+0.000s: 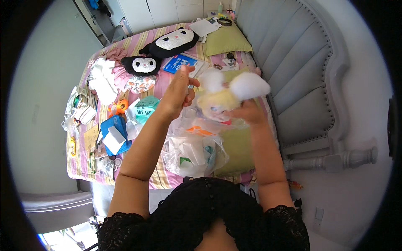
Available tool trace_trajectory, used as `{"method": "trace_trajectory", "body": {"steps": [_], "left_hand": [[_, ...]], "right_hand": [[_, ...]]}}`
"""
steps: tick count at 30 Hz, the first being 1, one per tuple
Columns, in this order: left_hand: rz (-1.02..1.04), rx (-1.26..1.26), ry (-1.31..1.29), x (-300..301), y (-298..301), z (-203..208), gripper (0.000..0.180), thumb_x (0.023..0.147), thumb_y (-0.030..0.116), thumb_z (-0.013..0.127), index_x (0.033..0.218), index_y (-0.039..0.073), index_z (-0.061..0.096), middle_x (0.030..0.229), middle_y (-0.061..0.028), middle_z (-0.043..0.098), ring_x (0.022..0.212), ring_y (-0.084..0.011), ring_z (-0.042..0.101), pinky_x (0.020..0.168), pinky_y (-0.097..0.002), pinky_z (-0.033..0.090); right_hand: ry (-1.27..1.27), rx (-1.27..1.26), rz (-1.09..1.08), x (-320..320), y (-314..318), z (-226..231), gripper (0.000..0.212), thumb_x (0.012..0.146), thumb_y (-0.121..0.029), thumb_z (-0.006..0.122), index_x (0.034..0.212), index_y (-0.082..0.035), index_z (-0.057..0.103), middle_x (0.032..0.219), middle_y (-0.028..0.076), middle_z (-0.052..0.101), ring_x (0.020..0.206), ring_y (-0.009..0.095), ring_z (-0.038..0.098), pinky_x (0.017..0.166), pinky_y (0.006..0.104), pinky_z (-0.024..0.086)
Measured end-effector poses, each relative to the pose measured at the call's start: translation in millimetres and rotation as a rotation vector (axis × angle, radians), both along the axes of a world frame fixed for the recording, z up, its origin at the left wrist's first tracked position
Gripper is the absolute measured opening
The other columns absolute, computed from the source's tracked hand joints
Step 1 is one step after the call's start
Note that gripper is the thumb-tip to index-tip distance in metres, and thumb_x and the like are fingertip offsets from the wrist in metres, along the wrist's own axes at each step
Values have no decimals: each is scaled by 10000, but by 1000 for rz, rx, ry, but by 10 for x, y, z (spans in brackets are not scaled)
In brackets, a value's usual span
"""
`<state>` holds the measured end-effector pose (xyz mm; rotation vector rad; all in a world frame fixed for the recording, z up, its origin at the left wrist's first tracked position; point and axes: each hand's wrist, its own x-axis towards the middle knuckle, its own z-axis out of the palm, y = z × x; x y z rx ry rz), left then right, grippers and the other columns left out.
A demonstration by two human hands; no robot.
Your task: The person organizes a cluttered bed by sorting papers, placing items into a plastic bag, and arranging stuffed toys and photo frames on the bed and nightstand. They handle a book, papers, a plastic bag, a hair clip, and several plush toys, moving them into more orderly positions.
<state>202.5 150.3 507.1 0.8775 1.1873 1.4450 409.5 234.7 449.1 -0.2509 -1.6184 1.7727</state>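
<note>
My right hand point(248, 112) grips a plush doll point(215, 104) from its right side. The doll has pale yellow hair and two big fluffy white ears, and it looks slightly blurred. To its left, my left hand point(179, 94) is raised over the bed, fingers loosely bent and apart, holding nothing that I can see. A ring shows on one finger. Below both hands lies a clear plastic bag point(194, 154) with white, green and teal items inside. Something orange point(199, 131) shows through the plastic between the hands.
The striped bed point(161, 178) is cluttered. Two black-and-white plush pillows point(173, 42), a blue book point(179, 63), green pillows point(228, 39), a teal bag point(146, 108), an orange toy point(122, 106) and a blue pouch point(113, 133) lie about. A grey padded headboard point(299, 71) borders the right.
</note>
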Motion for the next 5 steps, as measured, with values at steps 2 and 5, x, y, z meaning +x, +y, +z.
{"method": "trace_trajectory", "body": {"steps": [2, 5], "left_hand": [[-33, 41, -50, 13, -39, 189, 688, 869, 620, 326, 1257, 52, 341, 858, -52, 467, 468, -59, 301, 401, -201, 239], [-86, 119, -62, -19, -170, 457, 722, 853, 652, 286, 1253, 53, 346, 861, -52, 474, 451, -58, 283, 391, -197, 226]], "right_hand": [[-159, 230, 34, -100, -19, -62, 631, 653, -122, 736, 1224, -77, 472, 1157, 65, 548, 1071, 206, 512, 929, 343, 404], [-400, 420, 8, -187, -102, -183, 597, 656, -149, 750, 1202, -123, 510, 1175, 33, 549, 1085, 192, 503, 947, 332, 383]]}}
